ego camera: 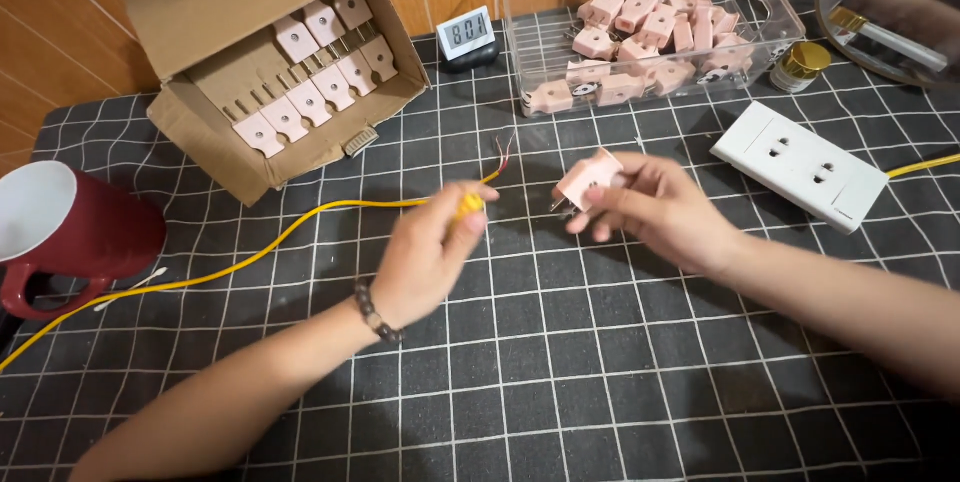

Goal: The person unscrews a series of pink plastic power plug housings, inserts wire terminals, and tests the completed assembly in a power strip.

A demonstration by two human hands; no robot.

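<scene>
The yellow cable (250, 254) is pinched near its bared end by the left hand (425, 252), while a pink plug (587, 180) is gripped in the right hand (650, 207) just beside it; the two are not yet joined. Bare table (560, 362) is left below the hands, bounded by a cardboard box (215, 12), a clear bin (760, 12) and a white socket strip (800, 164).
</scene>
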